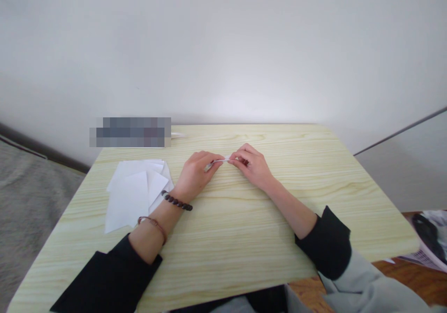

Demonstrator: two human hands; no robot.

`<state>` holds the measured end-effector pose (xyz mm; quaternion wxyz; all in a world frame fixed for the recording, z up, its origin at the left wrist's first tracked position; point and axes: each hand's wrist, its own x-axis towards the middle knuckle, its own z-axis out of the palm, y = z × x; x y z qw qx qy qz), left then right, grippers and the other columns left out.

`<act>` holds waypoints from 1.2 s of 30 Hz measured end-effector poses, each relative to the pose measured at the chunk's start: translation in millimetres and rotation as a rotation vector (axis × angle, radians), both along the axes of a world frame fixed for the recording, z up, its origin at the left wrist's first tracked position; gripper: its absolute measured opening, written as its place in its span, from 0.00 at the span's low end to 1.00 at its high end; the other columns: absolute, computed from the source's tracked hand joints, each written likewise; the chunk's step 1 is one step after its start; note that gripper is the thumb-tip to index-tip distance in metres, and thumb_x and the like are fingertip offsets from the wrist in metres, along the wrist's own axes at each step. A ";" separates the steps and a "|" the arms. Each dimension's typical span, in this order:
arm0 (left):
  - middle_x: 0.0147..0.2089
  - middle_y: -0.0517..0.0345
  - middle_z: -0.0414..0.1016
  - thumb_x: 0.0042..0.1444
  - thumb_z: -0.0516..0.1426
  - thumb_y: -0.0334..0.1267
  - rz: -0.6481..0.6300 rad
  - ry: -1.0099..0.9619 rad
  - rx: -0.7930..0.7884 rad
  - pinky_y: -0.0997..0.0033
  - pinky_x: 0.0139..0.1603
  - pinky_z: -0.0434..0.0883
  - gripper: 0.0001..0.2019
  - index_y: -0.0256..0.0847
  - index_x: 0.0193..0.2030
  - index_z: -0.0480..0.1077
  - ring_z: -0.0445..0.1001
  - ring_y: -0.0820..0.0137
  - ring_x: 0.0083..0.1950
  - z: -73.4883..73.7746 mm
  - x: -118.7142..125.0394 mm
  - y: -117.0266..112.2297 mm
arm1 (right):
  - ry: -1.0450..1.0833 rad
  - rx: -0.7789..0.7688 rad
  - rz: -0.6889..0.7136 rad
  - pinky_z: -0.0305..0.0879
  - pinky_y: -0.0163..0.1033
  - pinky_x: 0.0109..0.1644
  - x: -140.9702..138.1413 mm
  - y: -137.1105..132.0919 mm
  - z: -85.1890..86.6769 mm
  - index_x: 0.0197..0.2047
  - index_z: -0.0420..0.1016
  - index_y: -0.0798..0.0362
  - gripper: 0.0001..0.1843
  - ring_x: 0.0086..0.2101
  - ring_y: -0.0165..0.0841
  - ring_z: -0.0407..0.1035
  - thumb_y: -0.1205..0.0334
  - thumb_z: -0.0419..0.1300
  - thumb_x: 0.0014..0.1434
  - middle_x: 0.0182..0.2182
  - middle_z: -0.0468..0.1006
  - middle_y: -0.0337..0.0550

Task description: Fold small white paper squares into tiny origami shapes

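Between my two hands, above the middle of the table, is a small narrow piece of white paper (226, 159), seen nearly edge-on and looking folded. My left hand (199, 172) pinches its left end between thumb and fingers. At the other end, the thumb and fingertips of my right hand (252, 165) close on the paper. Most of the piece is hidden by the fingers. To the left of my left wrist lies a loose pile of white paper sheets (131, 196), overlapping at different angles.
A pixelated dark object (131, 132) stands at the table's back left corner, with a thin white item (179, 135) beside it. The pale wood-grain table (237, 238) meets a white wall (223, 47). A basket (428, 252) sits low at the right.
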<state>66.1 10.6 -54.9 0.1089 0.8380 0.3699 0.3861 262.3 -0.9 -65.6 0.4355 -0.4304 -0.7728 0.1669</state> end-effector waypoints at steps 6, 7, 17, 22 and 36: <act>0.36 0.57 0.79 0.59 0.55 0.38 0.004 -0.008 -0.004 0.68 0.42 0.68 0.07 0.41 0.39 0.74 0.74 0.69 0.39 0.6 0.3 -0.1 | 0.040 -0.003 -0.010 0.64 0.32 0.29 -1.3 -1.1 2.3 0.35 0.74 0.52 0.07 0.27 0.24 0.63 0.59 0.57 0.60 0.34 0.66 0.41; 0.36 0.57 0.79 0.59 0.55 0.38 0.005 -0.018 -0.010 0.68 0.42 0.68 0.07 0.41 0.39 0.74 0.74 0.69 0.38 0.7 0.4 -0.2 | 0.061 -0.008 -0.023 0.64 0.31 0.29 -1.5 -1.0 2.8 0.35 0.74 0.52 0.08 0.27 0.24 0.64 0.58 0.58 0.60 0.37 0.67 0.42; 0.43 0.55 0.76 0.58 0.55 0.40 0.014 -0.095 -0.131 0.74 0.36 0.69 0.10 0.40 0.42 0.73 0.72 0.73 0.35 3.4 1.8 0.2 | 0.152 -0.119 0.047 0.69 0.30 0.28 -1.0 -1.5 4.4 0.36 0.72 0.53 0.09 0.27 0.24 0.70 0.58 0.55 0.61 0.35 0.73 0.42; 0.34 0.57 0.76 0.58 0.55 0.43 0.047 0.020 -0.207 0.72 0.36 0.69 0.13 0.40 0.45 0.73 0.71 0.72 0.32 1.2 1.0 0.9 | 0.174 -0.146 0.031 0.67 0.30 0.26 -2.9 -2.8 4.8 0.35 0.69 0.53 0.08 0.24 0.23 0.69 0.58 0.54 0.61 0.34 0.72 0.40; 0.30 0.58 0.75 0.57 0.53 0.47 0.015 -0.087 -0.429 0.75 0.26 0.60 0.16 0.38 0.39 0.76 0.62 0.75 0.24 12.7 5.4 -8.1 | 0.175 -0.135 -0.042 0.65 0.32 0.28 -4.5 -4.2 6.0 0.33 0.75 0.52 0.08 0.23 0.25 0.66 0.56 0.62 0.55 0.28 0.77 0.38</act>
